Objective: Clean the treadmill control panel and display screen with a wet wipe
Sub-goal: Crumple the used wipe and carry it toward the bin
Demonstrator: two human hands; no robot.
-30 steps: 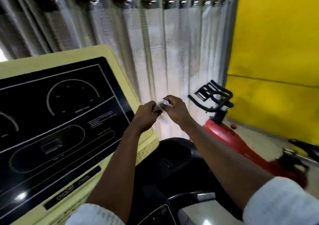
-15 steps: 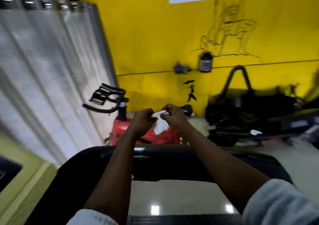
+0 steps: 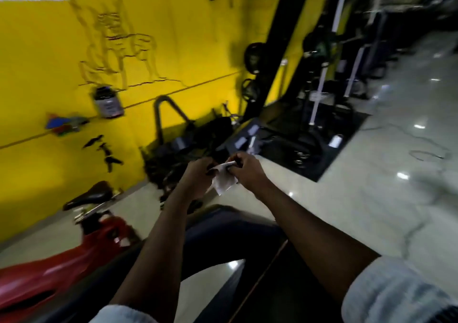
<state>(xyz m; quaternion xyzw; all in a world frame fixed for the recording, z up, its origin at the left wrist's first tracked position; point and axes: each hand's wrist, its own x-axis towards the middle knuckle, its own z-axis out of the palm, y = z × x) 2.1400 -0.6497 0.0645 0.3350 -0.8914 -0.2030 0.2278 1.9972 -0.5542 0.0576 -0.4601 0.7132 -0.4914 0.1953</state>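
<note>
Wipe (image 3: pixel 224 180) pinched at its top edge between left hand (image 3: pixel 198 176) and right hand (image 3: pixel 244 170), dangling below; pull corners apart evenly to unfold without tearing.

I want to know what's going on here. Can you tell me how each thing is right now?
Wet wipe: partly unfolded, pinched along its top edge, hanging down.
Left hand: closed on the wipe.
Right hand: closed on the wipe.
Red exercise bike: standing unused.
Bike saddle: empty.

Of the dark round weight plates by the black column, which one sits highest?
The plate right of the black column sits highest; the other two plates left of it, one above the other, are lower.
</note>
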